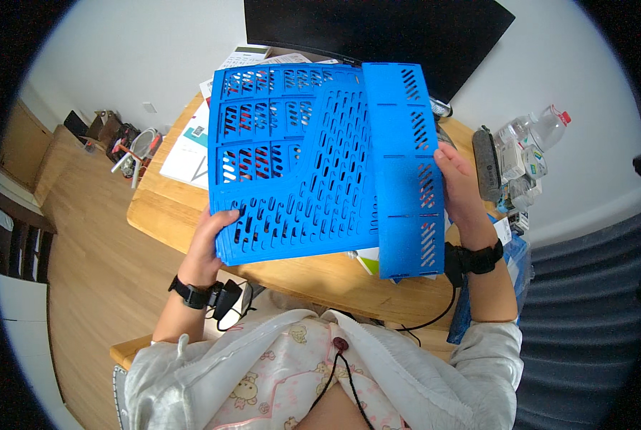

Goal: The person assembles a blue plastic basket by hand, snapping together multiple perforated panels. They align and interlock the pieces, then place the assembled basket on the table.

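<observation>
Both hands grip flat blue crate panels [299, 158] over desk [170, 208]: left hand [209, 244] at lower corner, right hand [460, 190] clasping side panel [406, 165], seemingly mid-unfold; swing needs firm hold.

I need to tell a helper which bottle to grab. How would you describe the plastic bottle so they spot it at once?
Start at the wooden table and go to its far right edge, beside the right hand gripping the blue perforated panels. There, in a heap of small packets, the bottle lies tilted. It is the only clear item with a red cap.
</observation>
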### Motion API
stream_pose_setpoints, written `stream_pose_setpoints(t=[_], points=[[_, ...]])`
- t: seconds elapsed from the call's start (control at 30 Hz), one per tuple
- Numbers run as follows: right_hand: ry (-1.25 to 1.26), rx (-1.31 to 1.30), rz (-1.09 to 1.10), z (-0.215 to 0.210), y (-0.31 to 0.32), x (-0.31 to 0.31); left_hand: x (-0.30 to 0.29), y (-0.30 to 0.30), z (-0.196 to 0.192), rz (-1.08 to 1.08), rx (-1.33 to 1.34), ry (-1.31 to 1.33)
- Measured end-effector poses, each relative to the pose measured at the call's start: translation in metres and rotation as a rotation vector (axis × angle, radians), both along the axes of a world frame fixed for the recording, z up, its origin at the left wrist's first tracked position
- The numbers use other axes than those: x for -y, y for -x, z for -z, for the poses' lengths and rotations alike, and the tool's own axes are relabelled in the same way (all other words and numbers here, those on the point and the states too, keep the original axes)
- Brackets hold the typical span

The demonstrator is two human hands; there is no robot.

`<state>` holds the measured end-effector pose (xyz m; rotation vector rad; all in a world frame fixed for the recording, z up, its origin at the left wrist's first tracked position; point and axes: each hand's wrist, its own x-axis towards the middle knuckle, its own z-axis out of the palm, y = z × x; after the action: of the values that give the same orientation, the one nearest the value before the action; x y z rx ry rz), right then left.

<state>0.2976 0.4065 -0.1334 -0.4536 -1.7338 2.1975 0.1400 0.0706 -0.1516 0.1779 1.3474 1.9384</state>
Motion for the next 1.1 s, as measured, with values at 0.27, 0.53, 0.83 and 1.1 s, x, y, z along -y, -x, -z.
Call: stream_pose_setpoints(t=[0.27,0.53,0.83,1.1], points=[[-0.033,0.058,-0.077,0.0,0.02,0.017,0.0,-0.002,-0.002,0.031,-0.005,-0.03],[-0.06,0.073,-0.083,0.002,0.024,0.015,0.0,0.0,0.003,0.03,0.016,-0.028],[-0.002,-0.027,0.251,0.001,-0.004,-0.027,0.009,0.008,0.009,-0.008,-0.011,-0.11],[-0.009,-0.051,0.248,0.011,-0.019,-0.05,-0.002,-0.006,0.007,-0.106,-0.152,-0.115]])
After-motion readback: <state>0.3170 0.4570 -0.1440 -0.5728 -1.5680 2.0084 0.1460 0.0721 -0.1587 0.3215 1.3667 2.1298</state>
